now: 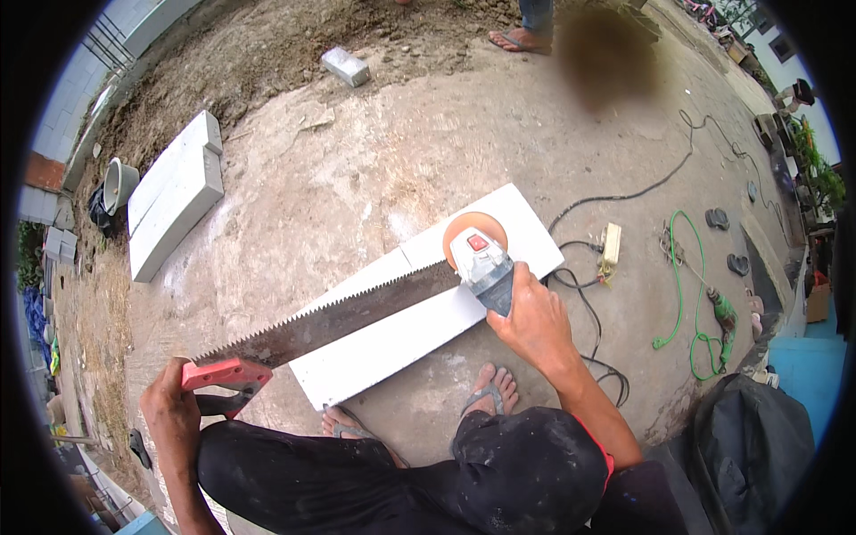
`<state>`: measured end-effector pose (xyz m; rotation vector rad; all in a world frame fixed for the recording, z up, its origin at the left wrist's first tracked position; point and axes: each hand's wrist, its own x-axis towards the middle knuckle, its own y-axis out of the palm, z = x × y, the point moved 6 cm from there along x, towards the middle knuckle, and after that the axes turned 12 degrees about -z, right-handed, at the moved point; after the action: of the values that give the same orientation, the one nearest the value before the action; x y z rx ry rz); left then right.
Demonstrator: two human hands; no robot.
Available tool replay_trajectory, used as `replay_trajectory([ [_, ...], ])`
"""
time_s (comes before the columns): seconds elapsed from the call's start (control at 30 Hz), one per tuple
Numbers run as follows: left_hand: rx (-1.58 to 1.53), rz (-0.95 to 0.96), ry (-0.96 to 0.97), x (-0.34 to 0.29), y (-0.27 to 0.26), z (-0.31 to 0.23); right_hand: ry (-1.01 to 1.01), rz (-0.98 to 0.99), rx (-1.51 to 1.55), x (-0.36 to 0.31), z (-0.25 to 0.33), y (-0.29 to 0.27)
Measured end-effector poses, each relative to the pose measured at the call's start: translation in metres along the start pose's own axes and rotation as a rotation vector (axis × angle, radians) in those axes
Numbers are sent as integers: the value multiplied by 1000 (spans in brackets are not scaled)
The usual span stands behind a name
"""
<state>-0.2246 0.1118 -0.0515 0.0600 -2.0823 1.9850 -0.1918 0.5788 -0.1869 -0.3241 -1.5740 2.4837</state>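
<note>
My left hand is closed round the red and black handle of a hand saw. Its toothed edge faces up and away from me, and the blade slants up to the right over white blocks on the ground. My right hand grips an angle grinder with a red switch and a round orange-brown disc. The grinder sits at the saw's far end, its disc by the toothed edge; I cannot tell whether they touch. My sandalled feet stand at the blocks' near side.
White blocks and a bucket stand at left, a grey brick at the back. Black cable runs by a pale socket box on the right, near a green drill with green cord. Another person's sandalled foot shows beyond.
</note>
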Motion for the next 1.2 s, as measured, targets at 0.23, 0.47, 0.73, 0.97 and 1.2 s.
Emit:
replay_trajectory([
  [0.23,-4,-33,10,-6,-4,-6,24,35,2,6,7,9],
  [0.47,-55,8,-12,-1,6,-3,79,-7,32,-9,-11,3],
  [0.73,36,-18,-13,-10,17,28,182,-76,178,-28,-30,1],
  [0.97,48,-83,-19,-16,13,32,117,-38,150,-14,-12,6],
  [1.2,65,-30,-29,-11,11,22,126,-27,130,-9,-14,10],
])
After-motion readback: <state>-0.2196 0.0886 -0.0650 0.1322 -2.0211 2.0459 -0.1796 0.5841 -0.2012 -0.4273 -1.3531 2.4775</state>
